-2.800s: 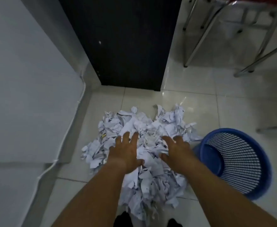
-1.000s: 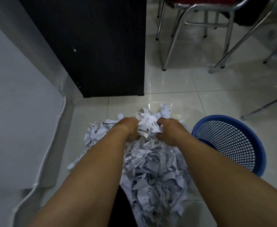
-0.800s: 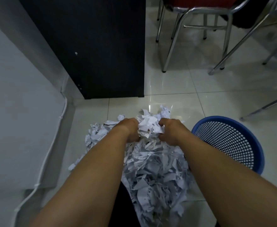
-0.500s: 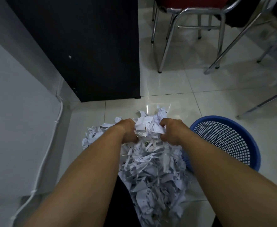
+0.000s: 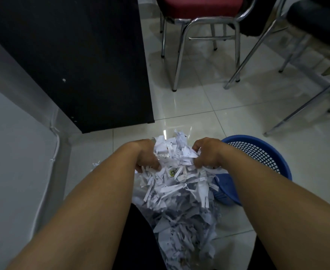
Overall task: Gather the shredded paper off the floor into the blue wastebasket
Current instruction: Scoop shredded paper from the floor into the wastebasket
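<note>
1. Hands first: your left hand [image 5: 146, 155] and right hand [image 5: 207, 153] were both curled shut on one big clump of shredded paper [image 5: 176, 172], pressing it between them from either side — fingers dug into the strips, knuckles up.
2. Strips hung loose from the clump and trailed down between your forearms, so you could not tell from this view where the held bundle ended and the paper lying lower down began.
3. A few stray scraps [image 5: 96, 164] lay on the floor tiles [image 5: 189, 106] just left of your left forearm.
4. The blue wastebasket [image 5: 265, 162] sat just beside your right hand, tipped so that its mesh wall and open mouth faced you; the right edge of the clump overlapped its near rim, though you could not tell whether any paper was inside.
5. Beyond the paper stood a black cabinet panel [image 5: 78, 59] on the left, next to a pale wall [image 5: 10, 133] with a white cable [image 5: 57, 141] running down it.
6. Farther out — a red-seated chair with chrome legs [image 5: 199, 8], and more chrome legs to the right.
</note>
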